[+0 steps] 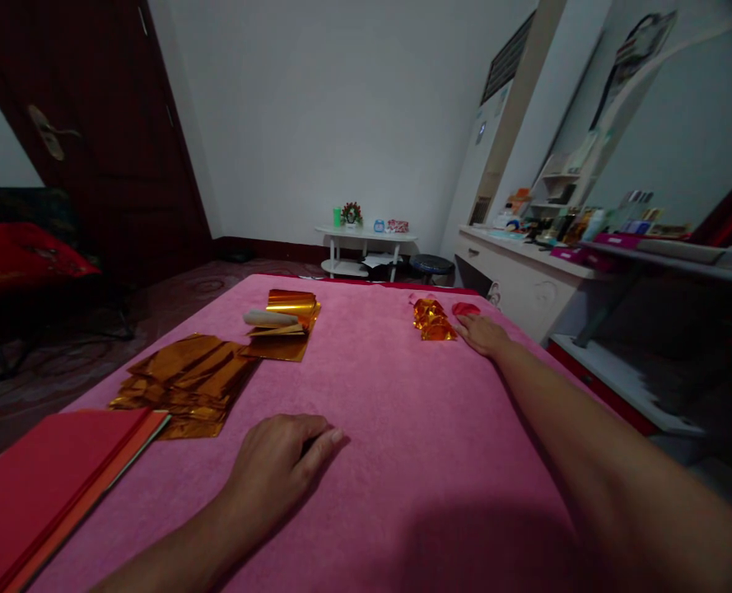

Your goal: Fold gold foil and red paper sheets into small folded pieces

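Note:
My left hand (285,453) rests on the pink cloth (390,412) near the front, its fingers curled under and its thumb alongside; nothing shows in it. My right hand (482,333) reaches out to the far right and lies low on the cloth, fingers stretched out. Its fingertips are at the near edge of a small red piece (465,309), just right of crumpled shiny gold pieces (432,319). At the left lie a spread stack of gold foil sheets (186,375) and a curled gold foil sheet (295,305) with a pale roll (271,318) beside it.
Red and orange sheets (50,486) lie at the near left corner. Beyond the pink-covered surface stand a small white table (366,234) with a plant and a dark round stool (431,263). A cluttered white dresser (514,268) is at the right, a dark door (94,148) at the left.

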Tool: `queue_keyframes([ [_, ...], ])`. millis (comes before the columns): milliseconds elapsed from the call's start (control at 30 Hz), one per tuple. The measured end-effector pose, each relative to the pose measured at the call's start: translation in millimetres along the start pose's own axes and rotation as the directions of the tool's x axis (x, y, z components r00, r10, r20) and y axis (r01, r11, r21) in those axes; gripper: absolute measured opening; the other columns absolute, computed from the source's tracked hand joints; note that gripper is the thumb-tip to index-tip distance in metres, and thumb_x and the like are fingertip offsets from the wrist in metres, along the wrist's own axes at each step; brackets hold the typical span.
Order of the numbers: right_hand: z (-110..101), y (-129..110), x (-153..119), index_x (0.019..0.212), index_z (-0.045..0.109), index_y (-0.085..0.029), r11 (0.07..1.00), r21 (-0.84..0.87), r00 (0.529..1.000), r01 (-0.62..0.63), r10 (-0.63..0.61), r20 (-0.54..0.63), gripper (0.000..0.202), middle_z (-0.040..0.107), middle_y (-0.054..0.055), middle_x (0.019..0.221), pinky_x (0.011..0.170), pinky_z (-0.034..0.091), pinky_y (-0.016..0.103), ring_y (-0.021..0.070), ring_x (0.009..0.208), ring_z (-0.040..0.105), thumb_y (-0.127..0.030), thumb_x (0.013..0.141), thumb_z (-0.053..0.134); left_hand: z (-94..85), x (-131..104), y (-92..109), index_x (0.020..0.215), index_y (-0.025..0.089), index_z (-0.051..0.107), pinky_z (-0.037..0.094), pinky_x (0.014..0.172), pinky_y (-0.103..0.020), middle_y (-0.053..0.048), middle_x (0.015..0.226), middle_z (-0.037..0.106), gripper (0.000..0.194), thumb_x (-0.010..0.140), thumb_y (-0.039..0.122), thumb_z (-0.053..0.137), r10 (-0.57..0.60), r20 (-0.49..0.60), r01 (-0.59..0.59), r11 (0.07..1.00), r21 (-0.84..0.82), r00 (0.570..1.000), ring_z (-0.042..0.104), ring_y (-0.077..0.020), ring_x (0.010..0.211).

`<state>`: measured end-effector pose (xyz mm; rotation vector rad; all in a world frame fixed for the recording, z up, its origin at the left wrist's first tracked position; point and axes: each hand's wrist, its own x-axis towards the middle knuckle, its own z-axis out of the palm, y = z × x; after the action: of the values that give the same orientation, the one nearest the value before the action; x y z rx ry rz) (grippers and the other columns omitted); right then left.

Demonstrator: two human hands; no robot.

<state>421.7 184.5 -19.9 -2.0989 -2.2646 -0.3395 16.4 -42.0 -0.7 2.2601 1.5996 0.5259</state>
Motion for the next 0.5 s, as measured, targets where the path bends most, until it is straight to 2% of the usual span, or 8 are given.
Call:
queue_keyframes([
  [267,8.4,-8.1,7.4,0.139,0.033,-0.023,0.993,0.031,0.992,-0.116,0.114,0.055,0.058,0.032,0.012,0.145,0.095,0.035,0.053,0.0326,0.127,0.036,-0.051,0.091,0.016,1.8,0.1,0.1,0.058,0.017,0.052,0.021,0.054,-0.026,-0.001,0.059,0.058,0.049,0.088,0.052,0.034,0.002,0.005,-0.002,1.0,-0.005,1.0,0.051,-0.0121,0.056],
  [500,8.4,-21.7,-21.7,0.142,0.028,-0.027,0.971,0.043,0.968,-0.234,0.229,0.103,0.062,0.025,0.008,0.149,0.102,0.028,0.054,0.0298,0.134,0.027,-0.055,0.09,0.009,-0.1,-1.5,-1.6,0.061,0.017,0.055,0.022,0.054,-0.025,-0.001,0.061,0.06,0.047,0.088,0.05,0.035,0.044,-0.022,-0.044,0.999,-0.013,0.999,0.052,-0.0131,0.058],
])
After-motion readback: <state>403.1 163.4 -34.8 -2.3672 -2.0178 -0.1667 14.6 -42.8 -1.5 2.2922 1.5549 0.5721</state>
